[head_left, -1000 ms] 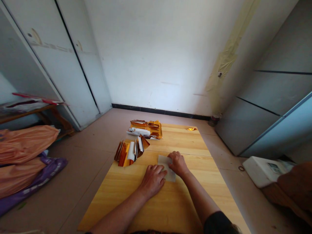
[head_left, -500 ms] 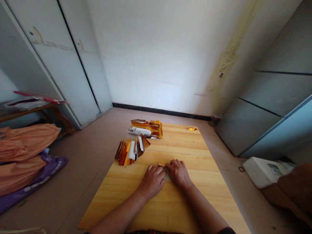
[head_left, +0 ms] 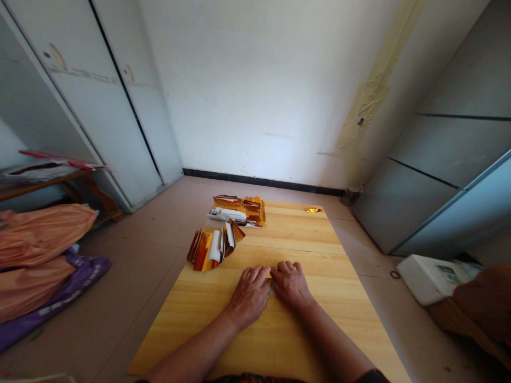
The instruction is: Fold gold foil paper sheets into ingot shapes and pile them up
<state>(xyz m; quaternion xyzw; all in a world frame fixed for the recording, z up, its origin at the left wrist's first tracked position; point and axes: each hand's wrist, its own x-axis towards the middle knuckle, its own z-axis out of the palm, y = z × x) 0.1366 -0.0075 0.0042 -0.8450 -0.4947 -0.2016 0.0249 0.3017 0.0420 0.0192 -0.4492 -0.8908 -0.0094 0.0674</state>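
The person's left hand [head_left: 249,294] and right hand [head_left: 292,283], close together, both grip 1 mostly hidden paper [head_left: 269,275] on the table [head_left: 339,274].

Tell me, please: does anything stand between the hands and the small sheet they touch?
Nothing visible does. The left hand and right hand both touch the small sheet; only a little of it shows between them. The nearer golden pile lies beyond and left of the left hand, apart from both.

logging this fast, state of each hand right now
Left hand: curled at the small gold piece; grip cannot be told.
Right hand: curled at the same piece; grip cannot be told.
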